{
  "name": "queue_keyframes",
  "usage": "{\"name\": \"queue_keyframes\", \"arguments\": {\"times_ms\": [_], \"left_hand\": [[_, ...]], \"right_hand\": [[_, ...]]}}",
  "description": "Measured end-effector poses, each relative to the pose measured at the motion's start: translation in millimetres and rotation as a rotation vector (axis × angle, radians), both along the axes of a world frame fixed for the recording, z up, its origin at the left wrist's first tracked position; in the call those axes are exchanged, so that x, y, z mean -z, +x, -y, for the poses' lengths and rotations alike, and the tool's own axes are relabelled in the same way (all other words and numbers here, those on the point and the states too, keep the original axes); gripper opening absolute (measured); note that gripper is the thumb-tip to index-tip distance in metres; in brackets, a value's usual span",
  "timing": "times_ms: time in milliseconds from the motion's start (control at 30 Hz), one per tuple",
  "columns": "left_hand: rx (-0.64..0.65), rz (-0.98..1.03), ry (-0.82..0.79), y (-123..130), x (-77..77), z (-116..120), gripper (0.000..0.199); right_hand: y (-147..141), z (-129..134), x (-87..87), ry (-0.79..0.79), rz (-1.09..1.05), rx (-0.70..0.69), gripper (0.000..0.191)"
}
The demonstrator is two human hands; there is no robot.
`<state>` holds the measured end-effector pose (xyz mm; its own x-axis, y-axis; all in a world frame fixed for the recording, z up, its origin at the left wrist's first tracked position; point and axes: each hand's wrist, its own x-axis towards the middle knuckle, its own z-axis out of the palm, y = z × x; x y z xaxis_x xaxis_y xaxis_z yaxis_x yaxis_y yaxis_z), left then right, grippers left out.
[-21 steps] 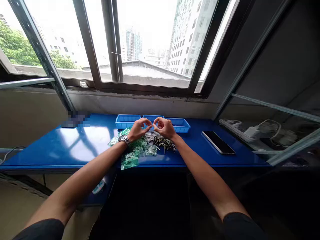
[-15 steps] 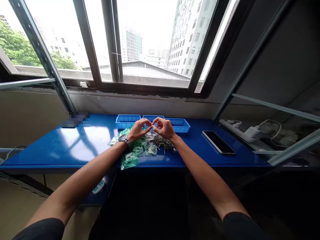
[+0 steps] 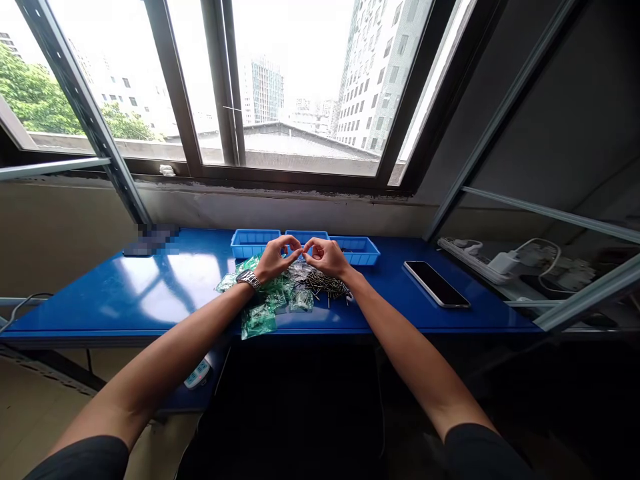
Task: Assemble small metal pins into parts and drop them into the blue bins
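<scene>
Barely anything shifts: left hand (image 3: 271, 261) and right hand (image 3: 328, 259) meet, fingertips pinched, any held thing too small to tell; screws (image 3: 326, 287) and packets (image 3: 259, 320) lie near them on the tabletop (image 3: 380, 313)

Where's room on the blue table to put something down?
The table is bare left of the green packets, with a smaller gap between the metal pile and phone. It's crowded around the left hand, right hand and blue bins.

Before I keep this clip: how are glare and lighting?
Head view: window overexposed; its glare patches the blue table at left; right side and below the table dark; straight edges look stretched; pinched fingertips too small to read.
</scene>
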<state>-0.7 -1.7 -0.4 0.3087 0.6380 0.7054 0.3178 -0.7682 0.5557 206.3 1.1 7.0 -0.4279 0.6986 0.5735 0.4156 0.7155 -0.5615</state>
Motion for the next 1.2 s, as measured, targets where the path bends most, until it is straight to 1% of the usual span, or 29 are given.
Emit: {"name": "queue_keyframes", "arguments": {"times_ms": [200, 333, 433, 600, 733, 833, 933, 1100, 1200], "left_hand": [[0.013, -0.053, -0.001, -1.3, 0.4, -0.7, 0.019], [0.048, -0.097, 0.03, -1.1, 0.6, -0.2, 0.018], [0.037, -0.096, 0.045, -1.0, 0.4, 0.2, 0.017], [0.011, -0.026, 0.033, -1.3, 0.6, -0.9, 0.018], [0.009, 0.016, 0.038, -1.0, 0.7, -1.2, 0.021], [0.014, 0.007, 0.044, -0.3, -0.1, 0.2, 0.022], [0.01, 0.004, 0.044, 0.2, -1.3, 1.7, 0.024], [-0.015, -0.004, 0.033, 0.5, -1.8, 1.9, 0.025], [0.005, -0.042, 0.023, 0.4, -1.3, 1.4, 0.022]], "right_hand": [[0.1, 3.4, -1.9, 0.067, -0.037, 0.079, 0.013], [-3.2, 6.2, -2.4, 0.1, -0.04, 0.084, 0.015], [-3.4, 6.4, -3.0, 0.101, -0.037, 0.087, 0.017], [-0.2, 4.3, -4.8, 0.053, -0.052, 0.084, 0.018], [-0.4, 3.0, -3.4, -0.032, -0.016, 0.023, 0.019], [-1.8, 2.8, -1.8, -0.059, 0.017, -0.013, 0.018], [-2.1, 3.3, -1.7, -0.029, 0.017, 0.005, 0.017], [-1.3, 4.9, -3.1, 0.08, -0.014, 0.105, 0.014], [-2.3, 6.0, -2.7, 0.102, -0.035, 0.125, 0.015]]}}
